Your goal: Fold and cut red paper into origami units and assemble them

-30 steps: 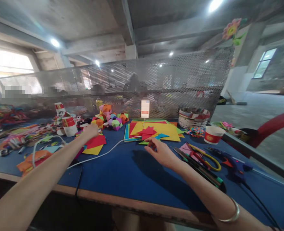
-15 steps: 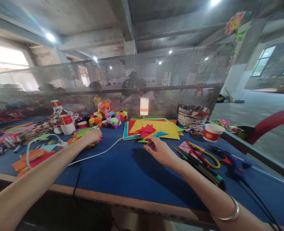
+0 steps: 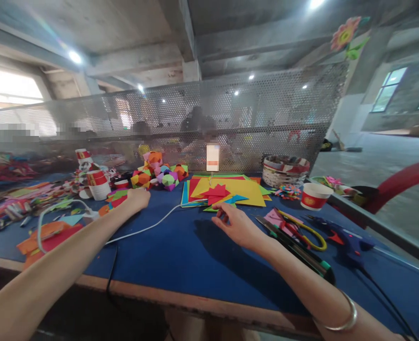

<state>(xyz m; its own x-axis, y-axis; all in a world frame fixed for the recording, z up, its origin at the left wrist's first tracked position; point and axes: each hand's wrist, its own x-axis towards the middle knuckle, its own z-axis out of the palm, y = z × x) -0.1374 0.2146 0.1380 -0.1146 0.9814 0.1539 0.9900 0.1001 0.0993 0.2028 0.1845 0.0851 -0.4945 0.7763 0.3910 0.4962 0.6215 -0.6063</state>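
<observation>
My left hand point(image 3: 138, 197) reaches out over the blue table point(image 3: 181, 251) and rests, fingers curled, on a small heap of coloured paper pieces point(image 3: 116, 198). What its fingers hold is hidden. My right hand point(image 3: 235, 223) lies near the table's middle, fingers pinched on a small paper piece beside the stack of coloured paper sheets point(image 3: 231, 190). Red folded paper point(image 3: 214, 193) lies on top of that stack.
A white cable point(image 3: 149, 226) runs between my hands. Scissors point(image 3: 302, 231), a cutter point(image 3: 295, 251) and a blue glue gun point(image 3: 341, 237) lie at the right. Paper cups point(image 3: 97, 182), a red-and-white cup point(image 3: 314, 195), a woven basket point(image 3: 285, 171) and paper balls point(image 3: 159, 175) stand before the mesh screen.
My left hand slid the red and yellow paper pieces leftward and now covers them. My right hand has barely moved.
</observation>
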